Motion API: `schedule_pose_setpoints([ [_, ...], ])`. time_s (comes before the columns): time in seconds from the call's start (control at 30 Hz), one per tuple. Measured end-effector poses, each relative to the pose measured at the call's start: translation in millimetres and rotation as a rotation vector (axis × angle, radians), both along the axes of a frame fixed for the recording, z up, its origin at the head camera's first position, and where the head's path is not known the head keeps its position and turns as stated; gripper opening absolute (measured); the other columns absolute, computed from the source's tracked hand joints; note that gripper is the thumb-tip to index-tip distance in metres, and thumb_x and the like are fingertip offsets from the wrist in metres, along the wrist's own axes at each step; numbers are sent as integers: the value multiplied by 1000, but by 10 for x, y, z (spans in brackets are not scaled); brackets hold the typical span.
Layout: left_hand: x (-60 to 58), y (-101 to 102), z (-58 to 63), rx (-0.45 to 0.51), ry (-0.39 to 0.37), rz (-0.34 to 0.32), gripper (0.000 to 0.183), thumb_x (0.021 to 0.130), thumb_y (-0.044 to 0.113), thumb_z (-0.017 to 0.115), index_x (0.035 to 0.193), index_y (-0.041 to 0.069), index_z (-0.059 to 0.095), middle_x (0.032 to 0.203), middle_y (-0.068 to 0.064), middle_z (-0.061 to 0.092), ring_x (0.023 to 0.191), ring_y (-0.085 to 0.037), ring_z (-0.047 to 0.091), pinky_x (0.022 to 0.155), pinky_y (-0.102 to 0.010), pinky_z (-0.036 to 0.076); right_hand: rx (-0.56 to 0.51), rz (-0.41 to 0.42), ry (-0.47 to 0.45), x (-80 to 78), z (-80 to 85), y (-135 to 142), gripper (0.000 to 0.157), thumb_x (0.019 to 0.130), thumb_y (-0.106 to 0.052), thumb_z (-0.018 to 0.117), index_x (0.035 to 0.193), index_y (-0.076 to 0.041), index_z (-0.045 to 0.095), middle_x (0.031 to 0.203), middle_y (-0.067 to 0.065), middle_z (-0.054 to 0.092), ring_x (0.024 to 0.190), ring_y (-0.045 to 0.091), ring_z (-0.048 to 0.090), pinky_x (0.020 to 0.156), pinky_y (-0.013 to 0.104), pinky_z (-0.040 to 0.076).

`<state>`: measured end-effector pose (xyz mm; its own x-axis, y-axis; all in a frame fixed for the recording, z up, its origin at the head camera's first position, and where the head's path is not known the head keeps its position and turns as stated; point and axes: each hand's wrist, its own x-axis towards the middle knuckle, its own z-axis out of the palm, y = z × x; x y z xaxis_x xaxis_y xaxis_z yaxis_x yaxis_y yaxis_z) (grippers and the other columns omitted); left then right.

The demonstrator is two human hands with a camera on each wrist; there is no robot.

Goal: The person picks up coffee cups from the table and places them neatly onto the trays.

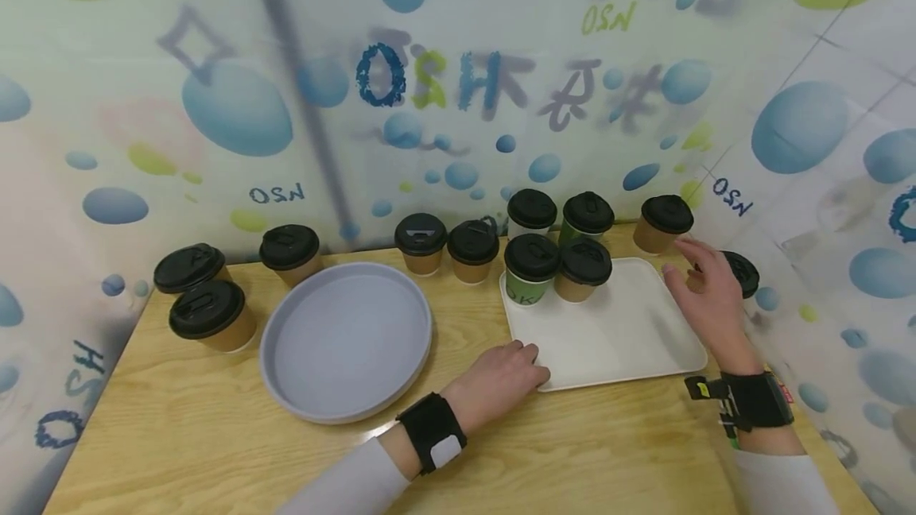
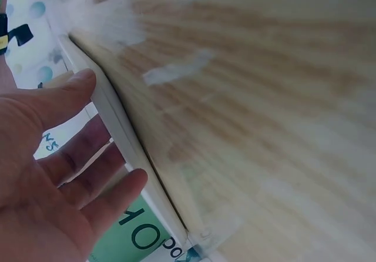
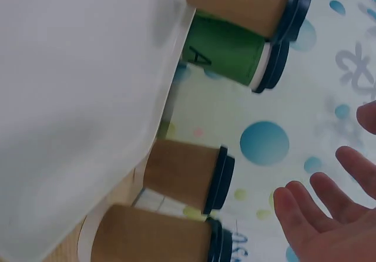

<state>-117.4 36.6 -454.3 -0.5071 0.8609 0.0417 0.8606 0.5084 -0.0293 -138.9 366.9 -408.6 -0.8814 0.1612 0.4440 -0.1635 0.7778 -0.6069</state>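
Observation:
A white rectangular tray (image 1: 615, 348) lies on the right of the table. At its left front corner my left hand (image 1: 504, 380) rests, and in the left wrist view its extended fingers touch the tray's rim (image 2: 126, 130). A green paper cup (image 1: 528, 291) and a brown paper cup (image 1: 575, 291), both black-lidded, stand on the tray's back left part. Over the tray's right edge my right hand (image 1: 708, 300) is raised, fingers apart and holding nothing. Nearest it are a brown cup (image 1: 653, 238) and another lidded cup (image 1: 742, 274), partly hidden behind the hand.
A round grey tray (image 1: 347, 340) lies to the left. Black-lidded brown cups (image 1: 239, 330) stand beside and behind it, several in all. Behind the white tray are a white cup (image 1: 531, 211) and another green cup (image 1: 583, 225). A printed curtain (image 1: 458, 141) closes off the back.

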Motion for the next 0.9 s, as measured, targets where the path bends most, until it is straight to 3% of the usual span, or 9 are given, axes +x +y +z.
schedule_pose_setpoints([
  [0.1,21,-29,2,41,-90,37,12,101,16,68,100,26,75,93,5,57,84,-10,51,65,-19,46,-40,-51,27,63,-7,117,45,104,-18,60,144,1,56,148,22,49,131,44,48,96,6,36],
  [0.27,18,-36,3,72,-181,68,9,100,16,69,98,24,73,93,5,54,86,-10,49,68,-18,44,-34,-171,98,138,-21,321,44,103,-16,60,143,1,57,147,22,51,130,43,49,97,9,35],
  [0.37,0,-32,2,72,-184,65,8,100,18,71,97,24,72,92,5,53,85,-11,48,68,-18,42,-5,-219,110,146,-28,415,48,101,-17,61,145,3,54,149,25,47,134,45,45,110,28,38],
  [0.5,-20,-35,1,79,-171,55,7,98,19,73,94,25,72,90,5,52,83,-11,46,68,-18,40,30,-234,51,121,-45,513,59,101,-21,63,151,5,45,155,30,36,143,49,34,119,60,27],
  [0.6,-33,-37,-10,78,-176,50,7,97,20,75,94,25,72,90,5,51,83,-11,46,68,-18,39,42,-232,-8,93,-72,580,67,100,-24,65,154,7,38,157,32,31,145,51,29,120,64,22],
  [0.9,-33,-42,-28,61,-170,32,3,98,24,74,98,26,73,91,5,52,83,-11,46,71,-18,40,61,-229,-151,-5,-191,722,83,98,-31,69,155,13,28,153,42,28,141,58,27,116,68,23],
])
